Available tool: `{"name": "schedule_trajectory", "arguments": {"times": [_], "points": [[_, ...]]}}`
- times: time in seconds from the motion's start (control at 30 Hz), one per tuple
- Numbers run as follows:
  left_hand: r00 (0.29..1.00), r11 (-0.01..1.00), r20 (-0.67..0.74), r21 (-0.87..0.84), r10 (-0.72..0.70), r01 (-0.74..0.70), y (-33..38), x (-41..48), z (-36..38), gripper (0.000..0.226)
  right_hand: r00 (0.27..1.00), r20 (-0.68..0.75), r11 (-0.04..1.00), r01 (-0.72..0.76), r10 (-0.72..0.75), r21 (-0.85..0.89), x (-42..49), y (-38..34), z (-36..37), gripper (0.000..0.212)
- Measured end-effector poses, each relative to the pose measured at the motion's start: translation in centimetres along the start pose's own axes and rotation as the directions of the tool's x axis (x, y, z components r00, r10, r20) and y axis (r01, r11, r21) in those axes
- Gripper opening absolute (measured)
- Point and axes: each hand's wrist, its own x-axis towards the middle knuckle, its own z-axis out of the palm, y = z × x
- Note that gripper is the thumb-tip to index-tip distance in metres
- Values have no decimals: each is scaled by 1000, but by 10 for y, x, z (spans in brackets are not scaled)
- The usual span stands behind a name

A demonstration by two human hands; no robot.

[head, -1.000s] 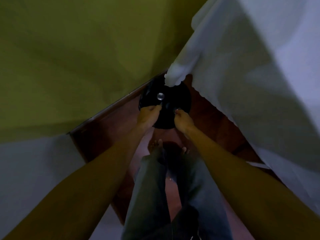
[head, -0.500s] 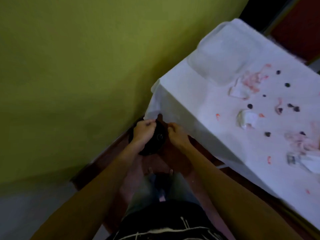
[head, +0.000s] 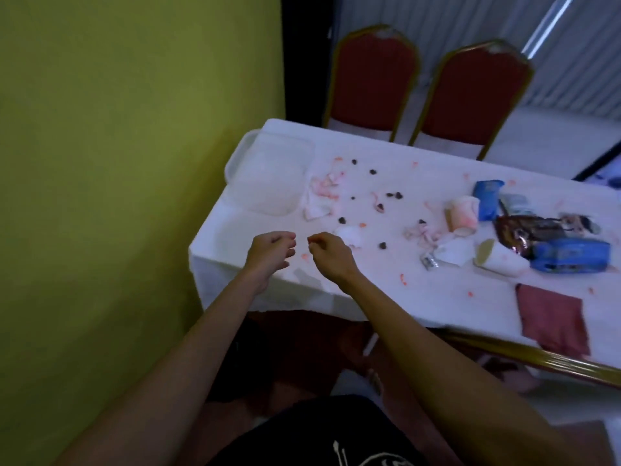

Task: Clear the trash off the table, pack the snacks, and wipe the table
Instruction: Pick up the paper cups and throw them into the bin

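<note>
A white-clothed table (head: 437,297) carries scattered trash and snacks. My left hand (head: 270,252) and my right hand (head: 327,252) hover side by side over its near left corner, fingers loosely curled, nothing visibly held. A clear plastic container (head: 268,176) stands at the far left corner. Dark crumbs (head: 382,244) and pink scraps (head: 324,188) litter the middle. Crumpled tissue (head: 351,235) lies just right of my right hand. Toppled paper cups (head: 500,258), blue snack packs (head: 571,255) and a brown wrapper (head: 527,230) sit at the right. A dark red cloth (head: 551,317) lies near the front edge.
A yellow-green wall (head: 117,163) runs close along the table's left side. Two red chairs with gold frames (head: 470,95) stand behind the table. A gold chair edge (head: 537,356) shows under the table's front right. My legs and dark shorts fill the bottom.
My view has swung up from the floor to the tabletop. Both hands let go of the black round thing by the table's corner and rose above the table.
</note>
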Motion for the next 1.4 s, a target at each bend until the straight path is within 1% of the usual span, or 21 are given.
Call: {"name": "schedule_trajectory", "arguments": {"times": [0.17, 0.27, 0.37, 0.5, 0.67, 0.73, 0.77, 0.8, 0.83, 0.9, 1.0, 1.07, 1.17, 1.23, 1.33, 1.4], "points": [[989, 989, 88, 81, 117, -124, 33, 11, 63, 24, 991, -124, 991, -28, 44, 130, 10, 22, -69, 32], [981, 983, 130, 99, 141, -155, 49, 17, 105, 26, 978, -193, 988, -53, 81, 146, 17, 41, -112, 29], [975, 984, 166, 81, 144, -159, 62, 23, 148, 26, 962, -248, 985, -80, 116, 150, 28, 71, -155, 28], [973, 986, 172, 30, 156, -163, 79, 33, 206, 26, 941, -300, 986, -131, 158, 107, 42, 118, -214, 29], [967, 990, 218, 19, 131, -139, 88, 40, 277, 24, 902, -364, 972, -211, 234, 102, 49, 176, -278, 40], [954, 991, 279, 42, 109, -126, 90, 41, 303, 21, 896, -375, 971, -217, 237, 96, 48, 197, -292, 39], [941, 989, 324, 77, 96, -128, 90, 41, 314, 21, 898, -371, 972, -224, 236, 75, 47, 207, -297, 38], [926, 981, 370, 136, 79, -138, 91, 44, 332, 21, 895, -360, 963, -263, 264, 53, 48, 221, -304, 39], [911, 965, 405, 202, 72, -166, 91, 49, 351, 22, 888, -352, 950, -311, 295, 10, 51, 236, -312, 43], [892, 915, 437, 303, 115, -266, 90, 48, 357, 24, 893, -306, 915, -383, 331, -124, 41, 247, -307, 63], [876, 823, 443, 413, 193, -390, 98, 58, 371, 30, 897, -230, 854, -434, 378, -288, 35, 261, -304, 86], [878, 763, 435, 493, 201, -418, 102, 74, 391, 37, 892, -220, 810, -450, 394, -377, 33, 277, -300, 92], [872, 600, 450, 649, 192, -467, 107, 100, 428, 59, 884, -277, 770, -465, 377, -437, 30, 294, -294, 88], [890, 515, 430, 734, 154, -443, 104, 108, 454, 70, 891, -300, 770, -447, 339, -456, 28, 301, -289, 87], [949, 451, 301, 836, 98, -312, 91, 118, 482, 79, 903, -288, 766, -424, 318, -483, 25, 313, -288, 89], [956, 418, 276, 861, 97, -291, 81, 124, 491, 87, 904, -311, 761, -418, 294, -496, 21, 321, -287, 90]]}}
